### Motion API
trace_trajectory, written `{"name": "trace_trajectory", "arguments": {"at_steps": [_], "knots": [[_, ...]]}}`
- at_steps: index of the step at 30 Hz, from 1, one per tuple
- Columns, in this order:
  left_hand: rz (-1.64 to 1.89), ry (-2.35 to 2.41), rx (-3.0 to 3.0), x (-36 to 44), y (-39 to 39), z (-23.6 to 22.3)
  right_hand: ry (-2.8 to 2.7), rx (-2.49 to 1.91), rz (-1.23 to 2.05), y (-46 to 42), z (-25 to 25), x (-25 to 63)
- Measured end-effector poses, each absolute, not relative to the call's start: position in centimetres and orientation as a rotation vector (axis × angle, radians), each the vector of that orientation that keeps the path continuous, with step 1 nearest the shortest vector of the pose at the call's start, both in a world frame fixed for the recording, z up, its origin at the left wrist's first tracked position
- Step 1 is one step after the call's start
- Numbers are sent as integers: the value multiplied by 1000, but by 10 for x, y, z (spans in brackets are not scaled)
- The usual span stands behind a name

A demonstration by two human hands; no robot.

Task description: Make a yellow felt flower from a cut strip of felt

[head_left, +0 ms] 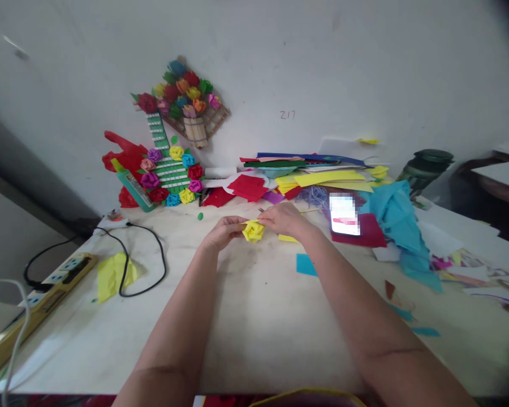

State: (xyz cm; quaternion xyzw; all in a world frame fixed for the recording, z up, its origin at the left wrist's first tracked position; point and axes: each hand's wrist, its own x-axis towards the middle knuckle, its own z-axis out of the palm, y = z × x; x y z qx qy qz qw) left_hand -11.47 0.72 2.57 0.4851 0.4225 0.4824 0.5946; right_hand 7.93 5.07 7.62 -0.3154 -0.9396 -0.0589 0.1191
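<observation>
Both hands meet over the middle of the white table [254, 316]. Between them is a small yellow paper flower [253, 230], rolled like a rose. My left hand [221, 231] pinches its left side with curled fingers. My right hand [285, 218] closes on its top right, where a yellow strip runs out from the flower. A flat yellow paper piece [287, 238] lies under my right wrist. A blue paper square [306, 264] rests just right of my right forearm.
A craft guitar with paper roses [169, 175] leans on the wall, a flower basket plaque [189, 102] above it. Stacked coloured sheets [318, 172], a phone [345, 215], blue tissue [398, 223] and a green jar [426, 167] crowd the right. A power strip [55, 285], black cable [152, 265] and yellow paper [114, 275] lie left.
</observation>
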Motion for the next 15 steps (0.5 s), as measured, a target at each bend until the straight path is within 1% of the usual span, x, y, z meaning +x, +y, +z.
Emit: {"name": "trace_trajectory", "arguments": {"at_steps": [8,15], "knots": [[1149,1035,1144,-119,9,21,-2744,-992,-194,54,79,86],[1248,1059,1096,-120,11,19,-2732,-1060,-151,59,82,95]]}}
